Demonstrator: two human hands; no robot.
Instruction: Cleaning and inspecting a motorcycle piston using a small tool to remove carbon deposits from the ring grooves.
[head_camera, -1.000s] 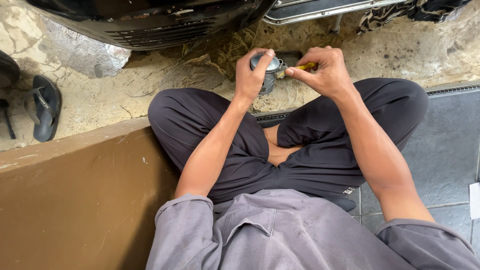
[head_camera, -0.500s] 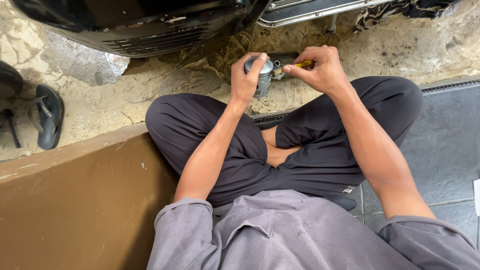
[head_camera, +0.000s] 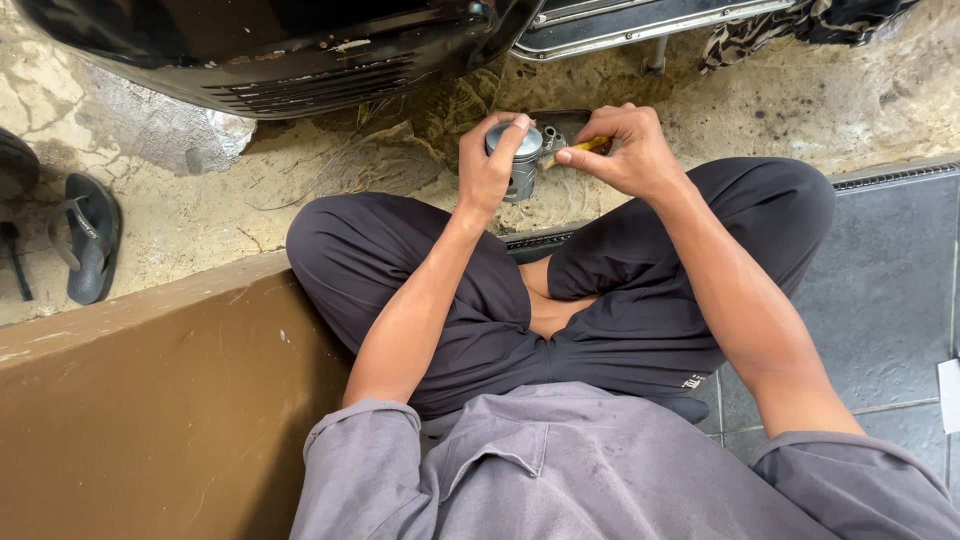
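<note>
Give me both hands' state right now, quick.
Left hand: closed around a small grey metal cylinder.
Right hand: closed, pinching a thin yellow-handled tool against the cylinder.

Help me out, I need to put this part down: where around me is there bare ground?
Free: the dark tiles right of your right knee, and the sandy ground between the sandal and your left knee. Crowded: ahead, where the left hand and right hand work the metal cylinder under the black vehicle body.
</note>
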